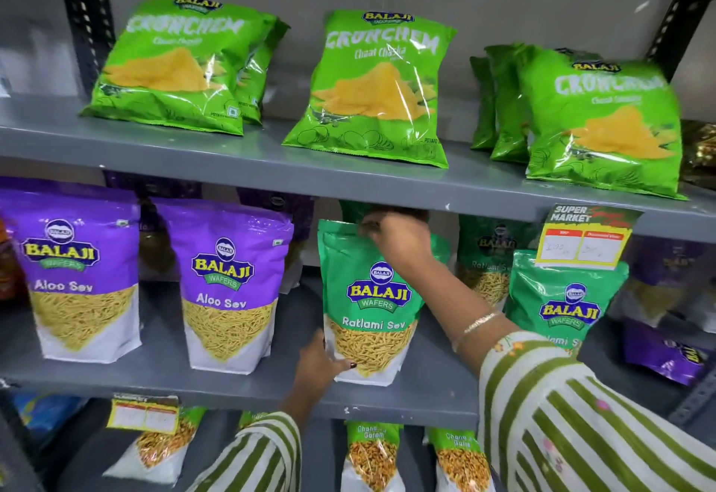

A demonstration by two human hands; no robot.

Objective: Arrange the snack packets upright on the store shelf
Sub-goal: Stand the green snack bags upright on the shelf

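A green Ratlami Sev packet (pixel 374 297) stands upright at the middle of the grey middle shelf (pixel 240 394). My right hand (pixel 395 239) pinches its top edge, just under the shelf above. My left hand (pixel 319 363) grips its lower left corner, thumb on the front. Two purple Aloo Sev packets (pixel 228 286) (pixel 77 278) stand upright to the left. Another green Ratlami Sev packet (pixel 561 297) stands to the right, with one more (pixel 488 259) behind it.
The upper shelf (pixel 271 166) holds green Crunchem chip bags (pixel 372 92) leaning back. A price tag (pixel 585 239) hangs from its front edge at right. A purple packet (pixel 666 356) lies tilted at far right. Chana packets (pixel 372 453) stand on the lowest shelf.
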